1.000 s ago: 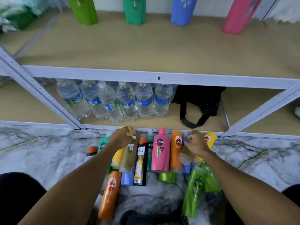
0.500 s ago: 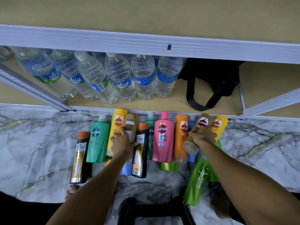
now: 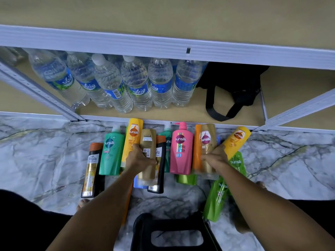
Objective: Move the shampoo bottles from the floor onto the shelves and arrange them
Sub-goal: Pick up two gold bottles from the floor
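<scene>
you've got each hand wrapped round a brown sunsilk bottle, left hand (image 3: 140,160) on the back-label one (image 3: 147,153), right hand (image 3: 215,160) on the front-label one (image 3: 207,149), probably so both go to the shelf (image 3: 163,19) together.

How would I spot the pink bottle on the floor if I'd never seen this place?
Find the water bottles on the bottom shelf. On the marble floor just before them lies a row of shampoo bottles. The pink Sunsilk bottle lies between the person's two hands, the only pink one, with a pump top.
</scene>
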`<action>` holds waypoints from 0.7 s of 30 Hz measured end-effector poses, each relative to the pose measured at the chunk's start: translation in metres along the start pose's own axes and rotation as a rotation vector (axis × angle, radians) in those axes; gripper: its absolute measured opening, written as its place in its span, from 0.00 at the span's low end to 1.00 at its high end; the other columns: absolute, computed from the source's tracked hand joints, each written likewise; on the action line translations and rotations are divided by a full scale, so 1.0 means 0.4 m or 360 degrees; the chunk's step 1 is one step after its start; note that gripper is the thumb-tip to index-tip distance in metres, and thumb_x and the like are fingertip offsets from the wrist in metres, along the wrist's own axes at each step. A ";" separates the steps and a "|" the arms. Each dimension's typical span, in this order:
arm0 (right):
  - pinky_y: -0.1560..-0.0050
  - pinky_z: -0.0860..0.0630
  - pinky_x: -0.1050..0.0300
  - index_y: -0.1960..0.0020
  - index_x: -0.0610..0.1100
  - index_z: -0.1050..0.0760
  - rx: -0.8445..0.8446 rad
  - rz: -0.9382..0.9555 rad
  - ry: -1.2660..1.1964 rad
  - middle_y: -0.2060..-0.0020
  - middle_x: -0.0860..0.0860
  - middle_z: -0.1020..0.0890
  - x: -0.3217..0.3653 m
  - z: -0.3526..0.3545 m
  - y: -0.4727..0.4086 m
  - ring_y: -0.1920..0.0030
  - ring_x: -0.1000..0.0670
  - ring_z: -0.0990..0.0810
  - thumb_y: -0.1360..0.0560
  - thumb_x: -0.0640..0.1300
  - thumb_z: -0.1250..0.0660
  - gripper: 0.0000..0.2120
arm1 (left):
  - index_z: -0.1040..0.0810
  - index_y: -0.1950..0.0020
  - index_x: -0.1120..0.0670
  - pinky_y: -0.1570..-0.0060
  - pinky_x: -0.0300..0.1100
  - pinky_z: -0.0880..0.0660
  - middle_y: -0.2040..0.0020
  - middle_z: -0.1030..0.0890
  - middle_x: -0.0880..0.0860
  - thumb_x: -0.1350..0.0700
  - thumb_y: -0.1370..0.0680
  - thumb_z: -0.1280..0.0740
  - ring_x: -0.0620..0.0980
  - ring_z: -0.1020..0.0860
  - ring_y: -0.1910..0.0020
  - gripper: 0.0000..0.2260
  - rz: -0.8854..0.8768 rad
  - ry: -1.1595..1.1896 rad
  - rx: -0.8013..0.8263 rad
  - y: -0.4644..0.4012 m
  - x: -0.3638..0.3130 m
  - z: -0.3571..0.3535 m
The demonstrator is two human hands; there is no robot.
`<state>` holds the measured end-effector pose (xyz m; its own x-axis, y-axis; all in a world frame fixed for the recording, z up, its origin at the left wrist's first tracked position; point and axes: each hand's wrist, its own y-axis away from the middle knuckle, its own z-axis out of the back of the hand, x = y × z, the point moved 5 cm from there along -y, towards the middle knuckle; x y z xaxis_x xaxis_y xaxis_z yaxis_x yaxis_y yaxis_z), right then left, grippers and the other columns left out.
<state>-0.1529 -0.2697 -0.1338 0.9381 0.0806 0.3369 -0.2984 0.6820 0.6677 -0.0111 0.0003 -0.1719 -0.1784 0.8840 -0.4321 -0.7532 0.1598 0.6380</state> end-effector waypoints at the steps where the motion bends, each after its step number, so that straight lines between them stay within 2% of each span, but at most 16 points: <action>1: 0.47 0.24 0.52 0.44 0.41 0.34 0.0024 0.0039 -0.0019 0.48 0.42 0.22 -0.003 -0.007 0.006 0.44 0.39 0.22 0.35 0.40 0.23 0.25 | 0.36 0.42 0.54 0.59 0.44 0.26 0.52 0.22 0.52 0.47 0.40 0.20 0.55 0.23 0.56 0.35 -0.0017 0.0010 0.0011 0.012 -0.004 -0.004; 5: 0.52 0.25 0.53 0.39 0.40 0.34 0.0182 0.0136 -0.0030 0.48 0.44 0.20 -0.023 -0.053 0.044 0.51 0.44 0.21 0.37 0.40 0.22 0.32 | 0.42 0.34 0.55 0.55 0.49 0.22 0.49 0.21 0.53 0.49 0.40 0.22 0.58 0.20 0.52 0.43 -0.0078 0.0171 0.0067 0.057 -0.020 -0.022; 6: 0.53 0.26 0.55 0.38 0.40 0.32 0.0235 0.0147 -0.0047 0.48 0.45 0.20 -0.031 -0.066 0.050 0.51 0.45 0.21 0.37 0.39 0.22 0.32 | 0.42 0.35 0.52 0.54 0.49 0.21 0.49 0.20 0.53 0.46 0.43 0.22 0.56 0.20 0.52 0.44 -0.0063 0.0252 0.0098 0.061 -0.016 -0.029; 8: 0.53 0.26 0.57 0.39 0.40 0.30 0.0297 0.0175 -0.0110 0.47 0.45 0.19 -0.043 -0.078 0.078 0.50 0.45 0.21 0.37 0.38 0.22 0.30 | 0.38 0.43 0.48 0.53 0.51 0.21 0.51 0.19 0.52 0.44 0.49 0.22 0.53 0.19 0.54 0.40 -0.0029 0.0388 0.0133 0.067 -0.005 -0.042; 11: 0.49 0.26 0.54 0.37 0.42 0.36 0.0330 0.0233 -0.0234 0.44 0.47 0.22 -0.055 -0.082 0.117 0.44 0.44 0.23 0.36 0.36 0.23 0.33 | 0.36 0.46 0.52 0.54 0.50 0.22 0.55 0.21 0.52 0.57 0.39 0.20 0.53 0.21 0.56 0.31 -0.0080 0.0544 0.0183 0.143 -0.032 -0.038; 13: 0.44 0.26 0.52 0.35 0.44 0.38 0.0364 0.0284 -0.0313 0.41 0.48 0.24 -0.060 -0.084 0.139 0.42 0.45 0.24 0.34 0.37 0.24 0.34 | 0.36 0.43 0.54 0.59 0.46 0.22 0.53 0.21 0.54 0.62 0.35 0.22 0.51 0.22 0.58 0.28 -0.0134 0.0687 0.0239 0.184 -0.035 -0.046; 16: 0.39 0.31 0.55 0.29 0.45 0.42 0.0373 0.0376 -0.0431 0.38 0.52 0.29 -0.056 -0.076 0.184 0.37 0.47 0.29 0.29 0.39 0.27 0.35 | 0.34 0.39 0.54 0.62 0.43 0.23 0.50 0.20 0.54 0.62 0.33 0.23 0.50 0.20 0.56 0.28 -0.0150 0.0841 0.0251 0.237 -0.025 -0.048; 18: 0.40 0.32 0.55 0.29 0.45 0.42 0.0364 0.0416 -0.0550 0.39 0.51 0.29 -0.057 -0.067 0.216 0.39 0.49 0.29 0.26 0.39 0.30 0.30 | 0.32 0.41 0.53 0.60 0.43 0.23 0.52 0.20 0.53 0.63 0.32 0.25 0.51 0.20 0.57 0.25 -0.0111 0.0975 0.0232 0.269 -0.021 -0.042; 21: 0.38 0.29 0.51 0.32 0.47 0.39 0.0377 0.0400 -0.0687 0.41 0.51 0.26 -0.070 -0.053 0.264 0.41 0.48 0.27 0.24 0.38 0.33 0.25 | 0.30 0.43 0.52 0.66 0.40 0.26 0.54 0.21 0.53 0.64 0.27 0.30 0.49 0.22 0.61 0.16 -0.0086 0.1174 0.0178 0.325 -0.025 -0.023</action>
<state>-0.2069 -0.1846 -0.0867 0.6903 -0.1197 0.7136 -0.5822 0.4938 0.6460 -0.1132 0.0082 -0.0905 -0.5508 0.3559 -0.7550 -0.7112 0.2734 0.6477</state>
